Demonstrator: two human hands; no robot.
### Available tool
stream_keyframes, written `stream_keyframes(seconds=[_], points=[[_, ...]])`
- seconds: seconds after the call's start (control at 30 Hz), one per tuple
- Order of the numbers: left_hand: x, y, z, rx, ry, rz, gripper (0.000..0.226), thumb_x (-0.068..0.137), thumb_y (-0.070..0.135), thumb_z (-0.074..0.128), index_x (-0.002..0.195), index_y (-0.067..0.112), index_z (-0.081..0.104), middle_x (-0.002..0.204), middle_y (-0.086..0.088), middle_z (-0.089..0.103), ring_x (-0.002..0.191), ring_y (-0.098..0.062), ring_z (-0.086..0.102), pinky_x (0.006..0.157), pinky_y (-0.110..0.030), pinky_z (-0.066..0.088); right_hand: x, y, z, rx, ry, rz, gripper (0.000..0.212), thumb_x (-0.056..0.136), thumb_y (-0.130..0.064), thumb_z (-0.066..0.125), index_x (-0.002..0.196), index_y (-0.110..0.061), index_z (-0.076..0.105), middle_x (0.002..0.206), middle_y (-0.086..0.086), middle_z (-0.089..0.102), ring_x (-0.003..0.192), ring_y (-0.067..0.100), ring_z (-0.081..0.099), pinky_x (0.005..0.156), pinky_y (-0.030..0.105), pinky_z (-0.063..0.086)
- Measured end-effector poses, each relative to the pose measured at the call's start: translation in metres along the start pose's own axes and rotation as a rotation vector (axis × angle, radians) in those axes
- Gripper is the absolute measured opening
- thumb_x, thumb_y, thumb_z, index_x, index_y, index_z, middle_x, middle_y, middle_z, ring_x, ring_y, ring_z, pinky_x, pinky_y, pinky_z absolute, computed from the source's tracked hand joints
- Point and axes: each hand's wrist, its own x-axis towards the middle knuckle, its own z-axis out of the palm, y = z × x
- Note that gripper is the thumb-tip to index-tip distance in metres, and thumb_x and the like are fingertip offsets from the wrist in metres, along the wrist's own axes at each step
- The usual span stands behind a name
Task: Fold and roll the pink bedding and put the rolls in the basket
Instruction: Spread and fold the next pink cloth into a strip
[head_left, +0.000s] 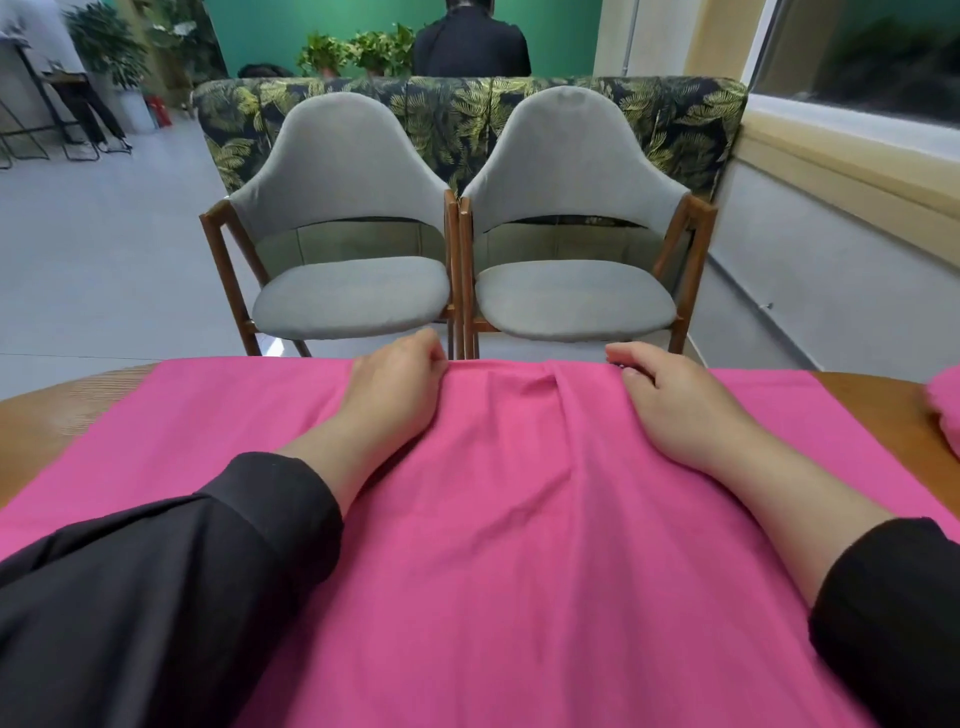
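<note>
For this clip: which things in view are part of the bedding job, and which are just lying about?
Part of the job:
- pink sheet spread over the table
- left hand, gripping the sheet's far edge
- right hand, fingers curled at the same edge
- more pink fabric at the right edge of the frame

Just there:
- wooden table
- two grey chairs
- leaf-print sofa
- potted plants

No basket is visible.
</note>
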Motion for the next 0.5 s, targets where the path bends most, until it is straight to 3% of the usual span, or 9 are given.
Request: stream_keyframes(seconds=[0.13, 0.33, 0.43, 0.5], points=[[-0.003, -0.03, -0.011, -0.007, 0.026, -0.063, 0.011, 0.1, 0.025, 0.049, 0.091, 0.024, 0.056, 0.096, -0.004, 0.068, 0.09, -0.032, 0.061, 0.081, -0.045, 0.049, -0.002, -0.001, -0.002, 0.025, 0.028, 0.022, 0.039, 0.106, -0.038, 0.037, 0.135, -0.024, 0.058, 0.134, -0.005, 0.062, 0.127, 0.017, 0.053, 0.1, 0.029, 0.039], [-0.006, -0.069, -0.028, 0.011, 0.067, -0.147, 0.012, 0.101, 0.026, 0.049, 0.095, 0.024, 0.058, 0.102, -0.008, 0.069, 0.095, -0.035, 0.06, 0.076, -0.038, 0.043, -0.005, -0.006, -0.003, -0.025, 0.012, 0.026, 0.047, 0.106, -0.042, 0.027, 0.116, -0.012, 0.062, 0.113, 0.005, 0.069, 0.108, 0.028, 0.059, 0.096, 0.044, 0.046], [-0.005, -0.078, -0.035, 0.012, 0.047, -0.16, 0.011, 0.101, 0.029, 0.047, 0.095, 0.027, 0.056, 0.104, -0.009, 0.069, 0.099, -0.035, 0.06, 0.081, -0.042, 0.046, -0.002, -0.004, -0.004, -0.052, 0.01, 0.04, 0.05, 0.106, -0.041, 0.024, 0.115, -0.009, 0.061, 0.113, 0.009, 0.069, 0.108, 0.03, 0.059, 0.097, 0.046, 0.045], [-0.006, -0.073, -0.038, 0.02, 0.012, -0.17, 0.013, 0.102, 0.037, 0.045, 0.098, 0.029, 0.054, 0.108, -0.007, 0.069, 0.104, -0.035, 0.06, 0.085, -0.043, 0.046, -0.002, -0.004, -0.003, -0.082, -0.007, 0.039, 0.044, 0.106, -0.036, 0.027, 0.122, -0.012, 0.061, 0.124, 0.008, 0.067, 0.116, 0.029, 0.058, 0.101, 0.041, 0.044]])
